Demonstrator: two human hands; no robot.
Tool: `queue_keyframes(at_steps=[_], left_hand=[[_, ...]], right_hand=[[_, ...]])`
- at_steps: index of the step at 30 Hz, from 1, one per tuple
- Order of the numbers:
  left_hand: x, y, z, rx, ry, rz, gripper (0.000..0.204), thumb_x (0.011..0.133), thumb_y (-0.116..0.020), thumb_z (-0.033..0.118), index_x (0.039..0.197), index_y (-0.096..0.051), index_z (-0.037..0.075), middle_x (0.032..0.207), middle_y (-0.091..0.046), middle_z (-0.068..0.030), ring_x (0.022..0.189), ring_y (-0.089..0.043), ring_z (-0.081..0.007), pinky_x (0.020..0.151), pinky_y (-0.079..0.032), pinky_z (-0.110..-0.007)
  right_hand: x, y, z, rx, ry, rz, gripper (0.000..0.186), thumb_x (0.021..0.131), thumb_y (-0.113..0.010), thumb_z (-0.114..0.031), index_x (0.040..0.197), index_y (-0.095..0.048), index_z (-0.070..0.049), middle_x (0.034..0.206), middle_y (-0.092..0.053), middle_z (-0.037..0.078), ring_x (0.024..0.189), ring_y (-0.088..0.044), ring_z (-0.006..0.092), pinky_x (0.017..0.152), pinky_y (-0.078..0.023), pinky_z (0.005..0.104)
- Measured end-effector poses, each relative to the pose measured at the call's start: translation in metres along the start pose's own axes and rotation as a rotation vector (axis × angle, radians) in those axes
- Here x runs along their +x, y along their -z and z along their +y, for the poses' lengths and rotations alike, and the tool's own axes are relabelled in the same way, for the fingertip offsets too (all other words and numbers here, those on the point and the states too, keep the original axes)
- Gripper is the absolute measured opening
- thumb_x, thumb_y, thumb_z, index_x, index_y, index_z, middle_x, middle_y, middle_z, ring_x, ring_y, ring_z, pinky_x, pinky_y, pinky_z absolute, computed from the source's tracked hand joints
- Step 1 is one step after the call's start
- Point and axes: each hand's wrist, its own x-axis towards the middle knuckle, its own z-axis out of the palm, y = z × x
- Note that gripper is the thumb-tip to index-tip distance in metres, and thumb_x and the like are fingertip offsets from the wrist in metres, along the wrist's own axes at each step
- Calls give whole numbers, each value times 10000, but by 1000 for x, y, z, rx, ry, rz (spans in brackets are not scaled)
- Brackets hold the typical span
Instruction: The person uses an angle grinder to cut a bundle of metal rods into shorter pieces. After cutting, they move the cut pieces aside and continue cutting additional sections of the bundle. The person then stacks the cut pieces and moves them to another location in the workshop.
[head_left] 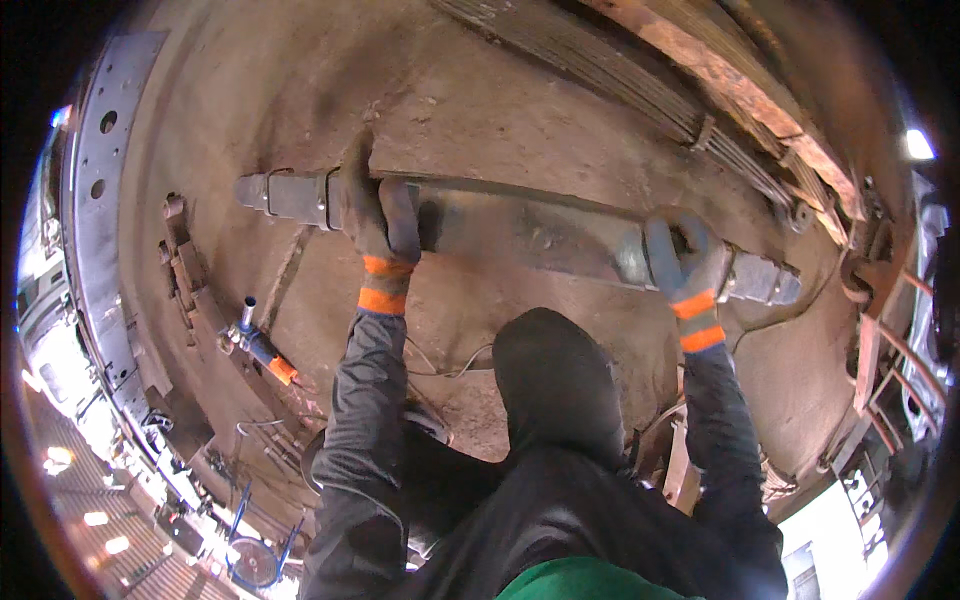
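Brown floor point(280, 80): dusty and stained; ground on which the work is done.
Long metal bars point(640, 95): bundled, slanting across the upper right, beyond the far edge of the work piece.
Holed steel plate point(95, 220): grey-blue, along the left rim of the view.
Leaf spring point(520, 225): dark grey pack, crosswise in front of the person; whether it bears on the floor or is lifted slightly cannot be told. Step in hand, as judged: two-handed handling. Any shift would call for both ends to move evenly, grip kept firm.
Left hand point(380, 238): gloved, gripping the spring toward its left end; finger and thumb parted, reaching over it.
Right hand point(692, 272): gloved, gripping toward the right end, fingers bent over the pack; undersides hidden.
Blue power tool point(262, 348): orange-ended, lying left of the left forearm, well apart from the spring.
Left clamp band point(322, 198): around the pack, just beside the left hand.
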Motion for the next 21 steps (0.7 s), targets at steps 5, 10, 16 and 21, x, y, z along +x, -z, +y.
queue_keyframes(at_steps=[5,10,16,21], left_hand=[[-1,-7,-6,-83,-25,79,711,1000,-413,476,1448,-379,-76,1447,-447,-234,1315,-464,-333,1097,-357,-415],[-9,-10,-7,-170,145,144,791,987,-410,609,1474,-343,-11,1343,-515,-153,1231,-506,-261,1051,-394,-396],[-17,-5,2,-108,300,176,843,951,-462,669,1469,-342,15,1192,-574,-86,1108,-547,-200,1004,-435,-362],[-21,-4,6,-135,332,183,808,950,-463,669,1413,-407,9,1209,-571,-97,1082,-559,-205,977,-446,-362]], right_hand=[[7,-3,7,18,190,13,143,782,-734,-170,841,-700,-44,808,-691,127,708,-661,277,667,-529,373],[7,2,3,-90,170,-44,163,770,-716,-181,864,-710,-48,793,-681,94,680,-629,265,639,-506,371],[15,3,0,-96,135,-187,269,888,-637,-298,914,-729,-47,931,-735,124,847,-702,301,794,-545,389],[14,2,2,-127,182,-181,287,904,-605,-282,982,-733,-37,1017,-738,133,944,-695,326,904,-514,434]])
